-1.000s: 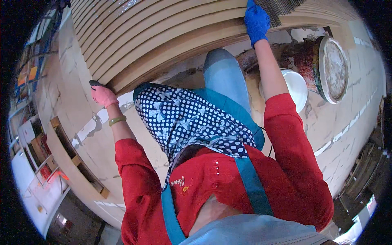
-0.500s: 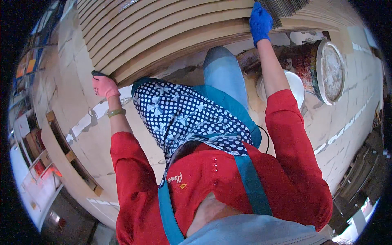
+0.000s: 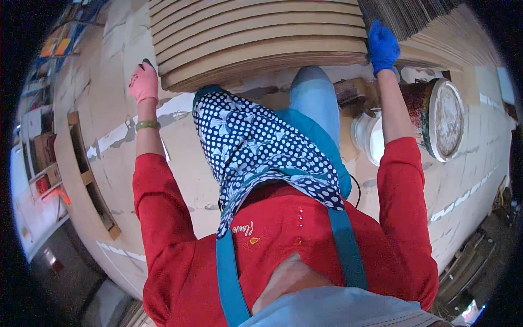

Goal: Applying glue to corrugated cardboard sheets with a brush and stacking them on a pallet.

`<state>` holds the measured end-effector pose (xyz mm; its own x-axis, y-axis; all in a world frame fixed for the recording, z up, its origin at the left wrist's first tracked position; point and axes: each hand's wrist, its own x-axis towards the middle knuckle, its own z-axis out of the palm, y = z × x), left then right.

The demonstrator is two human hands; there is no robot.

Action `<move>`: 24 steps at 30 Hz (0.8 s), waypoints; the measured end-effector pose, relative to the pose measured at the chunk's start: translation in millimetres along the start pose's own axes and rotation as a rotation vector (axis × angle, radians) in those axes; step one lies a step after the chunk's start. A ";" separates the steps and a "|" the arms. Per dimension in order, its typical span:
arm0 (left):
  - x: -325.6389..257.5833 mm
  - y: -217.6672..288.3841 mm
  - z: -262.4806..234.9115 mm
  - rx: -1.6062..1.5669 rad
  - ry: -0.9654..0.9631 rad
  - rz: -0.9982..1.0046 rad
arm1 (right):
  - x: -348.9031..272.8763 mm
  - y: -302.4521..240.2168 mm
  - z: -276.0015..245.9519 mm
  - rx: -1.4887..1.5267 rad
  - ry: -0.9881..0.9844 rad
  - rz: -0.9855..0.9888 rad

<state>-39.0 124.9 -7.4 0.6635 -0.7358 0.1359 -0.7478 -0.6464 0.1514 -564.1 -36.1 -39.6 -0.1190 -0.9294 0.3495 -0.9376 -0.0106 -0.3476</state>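
A layered stack of brown cardboard sheets (image 3: 256, 46) lies in front of me, its edges stepped like a fan. My left hand (image 3: 144, 83), in a pink glove with dark fingertips, is beside the stack's near left corner, fingers mostly stretched forward and nothing seen in them. At the opposite end, my right hand (image 3: 384, 48) wears a blue knitted glove. Its fingers are bent close together against the stack's right edge; their undersides are hidden. Another batch of cardboard (image 3: 408, 19), with darker ridged edges, adjoins the right hand.
Right of my knee stand a white bucket (image 3: 370, 136) and a stained drum-like container (image 3: 445, 120) with a whitish round end. A wooden pallet-like frame (image 3: 90, 174) lies on the floor to the left. The pale floor (image 3: 180, 180) has worn patches and white lines.
My left hand has come off the stack's corner and moved forward beside its left edge. My right hand stays at the right end. The whole view has shifted, and the stack appears straighter.
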 end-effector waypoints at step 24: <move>53.9 -26.1 82.9 -1.197 -0.189 -0.177 | 0.0 -31.9 76.5 0.248 0.159 0.023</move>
<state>14.3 85.4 -85.1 0.6651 -0.7390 -0.1073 -0.0876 -0.2199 0.9716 -509.2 -64.0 -95.0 -0.2077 -0.8612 0.4639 -0.8280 -0.0977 -0.5521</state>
